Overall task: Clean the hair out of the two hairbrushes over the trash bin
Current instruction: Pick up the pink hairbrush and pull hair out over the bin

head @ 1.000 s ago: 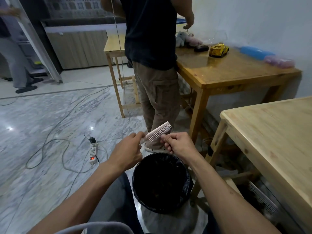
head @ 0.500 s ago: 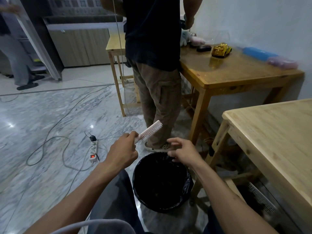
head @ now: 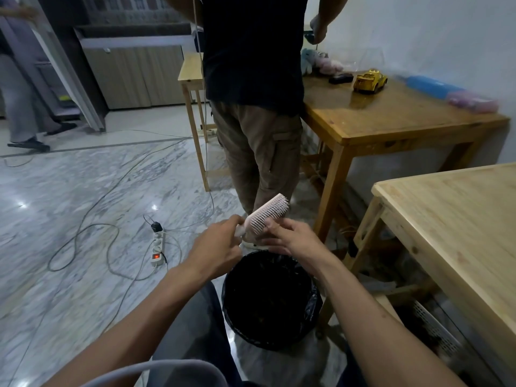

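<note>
The trash bin (head: 272, 300), round and lined with a black bag, stands on the marble floor (head: 69, 219) near the middle of the scene, its right side close against the leg of the pale wooden table (head: 460, 233) at near right. Left of the bin the floor lies open, crossed only by loose cables and a white power strip (head: 157, 251) with a lit red switch. Just beyond the bin a person in brown trousers (head: 259, 152) stands with back turned, beside a darker wooden table (head: 391, 118) at far right that carries a yellow toy car (head: 370, 81). The pink hairbrush (head: 266, 215) is held in the air above the far rim of the bin, tilted up to the right, its pale bristles facing near and right. The left hand (head: 217, 252) is closed around the handle end. The right hand (head: 290, 241) is at the bristles, thumb and fingertips pressed to the lower rows, seemingly pinching there, though any hair between them is too fine to make out.
</note>
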`<state>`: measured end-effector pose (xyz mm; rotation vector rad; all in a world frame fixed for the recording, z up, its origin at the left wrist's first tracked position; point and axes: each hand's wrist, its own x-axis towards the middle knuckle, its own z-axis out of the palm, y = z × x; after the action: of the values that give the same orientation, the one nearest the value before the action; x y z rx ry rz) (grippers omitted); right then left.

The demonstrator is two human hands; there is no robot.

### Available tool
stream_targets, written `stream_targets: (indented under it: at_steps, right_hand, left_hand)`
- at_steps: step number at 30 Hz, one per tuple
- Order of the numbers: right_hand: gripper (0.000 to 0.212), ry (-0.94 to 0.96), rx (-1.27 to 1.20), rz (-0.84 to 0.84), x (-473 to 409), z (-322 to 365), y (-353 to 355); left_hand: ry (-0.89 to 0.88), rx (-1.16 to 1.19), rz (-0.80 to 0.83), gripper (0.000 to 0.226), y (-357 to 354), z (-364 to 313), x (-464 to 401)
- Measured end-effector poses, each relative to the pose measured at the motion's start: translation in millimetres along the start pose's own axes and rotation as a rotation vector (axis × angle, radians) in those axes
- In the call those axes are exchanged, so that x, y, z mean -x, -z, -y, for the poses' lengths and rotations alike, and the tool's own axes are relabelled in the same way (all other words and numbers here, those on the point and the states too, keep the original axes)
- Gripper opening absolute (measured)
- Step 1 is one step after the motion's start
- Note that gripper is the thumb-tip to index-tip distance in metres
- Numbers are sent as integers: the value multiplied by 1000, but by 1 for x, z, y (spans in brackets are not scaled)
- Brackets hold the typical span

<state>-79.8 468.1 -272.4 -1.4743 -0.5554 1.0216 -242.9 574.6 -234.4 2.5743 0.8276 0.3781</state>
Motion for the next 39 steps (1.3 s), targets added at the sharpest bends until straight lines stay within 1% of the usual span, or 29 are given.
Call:
stream_targets:
  at_steps: [1, 2, 3, 6, 9, 11, 13, 14, 15, 16, 17, 18, 20, 23, 24, 26, 28, 31, 33, 36, 39]
  right_hand:
    - [23, 17, -44, -11, 1, 1, -4]
    - [20, 21, -55, -39, 1, 0, -7]
    - [22, 22, -14, -69, 2, 0, -8]
    - [25, -18, 229, -145, 0, -3, -5]
    - [25, -77, 298, -201, -2, -10, 0]
    - [20, -98, 304, -187, 1, -12, 5]
    - [13, -114, 354, -109, 7, -11, 10]
    - [25, -124, 395, -49, 10, -9, 11]
    - [41, -136, 430, 3, 11, -8, 12]
    - [53, -145, 456, 30, 11, -7, 11]
    - [60, -156, 466, 30, 10, -6, 10]
    - [63, -162, 445, 22, 10, -3, 8]
    - [56, -163, 285, 2, 11, -1, 4]
    - [25, -128, 31, 4, 10, 7, -1]
    - [20, -94, -11, -17, 10, 12, -3]
    - [16, -38, -54, -101, 9, 22, -6]
    - [8, -19, -52, -168, 12, 34, -4]
    - [9, 7, -42, -249, 19, 54, 4]
    - [10, 42, -30, -314, 27, 68, 13]
    - [16, 101, -30, -441, 43, 93, 35]
    - [18, 171, -90, -579, 70, 121, 63]
  left_hand:
    - [-10, -2, 1, 41, -1, -1, 1]
    - [-11, -6, 2, 41, -3, -2, 1]
    - [-6, -19, 5, 40, -4, -2, 2]
    - [37, -75, -1, 41, -5, 2, 2]
    - [119, -47, -56, 41, -2, 12, -1]
    - [133, -35, -58, 38, 1, 15, -2]
    - [126, -16, -52, 37, 1, 17, -1]
    - [123, -2, -56, 37, 0, 17, -1]
    - [121, 19, -62, 36, 0, 17, -1]
    - [122, 48, -68, 35, -1, 16, -1]
    - [127, 83, -65, 33, -2, 15, -1]
    - [135, 116, -52, 32, -3, 13, -1]
    - [161, 167, -3, 32, -4, 9, -1]
    - [192, 264, 42, 31, -6, 1, -3]
    - [191, 296, 49, 27, -5, -2, -4]
    - [174, 341, 45, 21, -4, -9, -6]
    - [133, 338, 23, 24, -2, -15, -10]
    - [78, 364, 17, 23, 5, -29, -15]
    - [44, 366, 8, 26, 10, -43, -21]
    - [-29, 379, -8, 30, 17, -71, -30]
    - [-138, 363, -20, 28, 22, -110, -38]
